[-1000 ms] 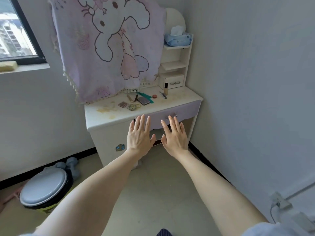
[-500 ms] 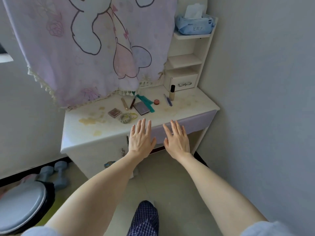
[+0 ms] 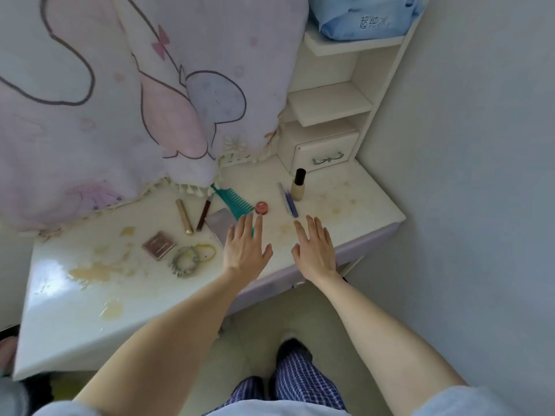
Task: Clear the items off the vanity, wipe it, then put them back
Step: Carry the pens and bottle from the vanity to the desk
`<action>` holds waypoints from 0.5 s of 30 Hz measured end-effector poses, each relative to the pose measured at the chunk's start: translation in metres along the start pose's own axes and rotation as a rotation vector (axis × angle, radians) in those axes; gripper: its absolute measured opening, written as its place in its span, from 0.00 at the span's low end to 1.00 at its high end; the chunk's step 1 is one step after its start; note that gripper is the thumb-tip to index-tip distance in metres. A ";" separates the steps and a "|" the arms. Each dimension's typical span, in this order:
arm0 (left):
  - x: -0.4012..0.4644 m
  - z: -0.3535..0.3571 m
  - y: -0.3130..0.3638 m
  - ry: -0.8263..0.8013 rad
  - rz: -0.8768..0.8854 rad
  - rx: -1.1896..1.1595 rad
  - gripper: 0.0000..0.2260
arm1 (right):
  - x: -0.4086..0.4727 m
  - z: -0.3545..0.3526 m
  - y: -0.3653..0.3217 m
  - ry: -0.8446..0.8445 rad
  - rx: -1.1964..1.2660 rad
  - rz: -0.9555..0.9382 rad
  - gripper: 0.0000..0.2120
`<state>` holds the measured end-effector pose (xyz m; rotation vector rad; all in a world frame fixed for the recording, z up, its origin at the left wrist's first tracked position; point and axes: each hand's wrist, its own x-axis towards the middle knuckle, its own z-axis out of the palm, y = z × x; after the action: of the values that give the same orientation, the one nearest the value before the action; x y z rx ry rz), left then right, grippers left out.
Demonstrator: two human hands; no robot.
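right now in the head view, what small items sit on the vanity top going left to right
eyeshadow palette → scrunchie → gold tube → dark pencil → round red pot → purple tweezers → foundation bottle. Comb, grey compact and yellow hair tie overlap their neighbours, so they are left out.

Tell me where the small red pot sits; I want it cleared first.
Head view: the small red pot sits mid-vanity between the teal comb and tweezers.
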<state>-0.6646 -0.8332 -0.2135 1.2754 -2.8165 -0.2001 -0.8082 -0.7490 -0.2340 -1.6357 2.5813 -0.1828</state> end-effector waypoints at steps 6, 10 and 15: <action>0.091 0.018 0.012 -0.002 -0.039 -0.046 0.29 | 0.094 0.014 0.035 -0.034 0.246 0.122 0.32; 0.145 0.031 0.039 -0.017 -0.089 -0.181 0.27 | 0.144 0.017 0.058 -0.084 0.406 0.097 0.34; 0.179 0.049 0.056 -0.129 -0.218 -0.242 0.23 | 0.180 0.019 0.075 -0.144 0.533 -0.038 0.30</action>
<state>-0.8288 -0.9265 -0.2569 1.5561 -2.6423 -0.6315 -0.9493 -0.8808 -0.2646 -1.4333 2.1424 -0.6623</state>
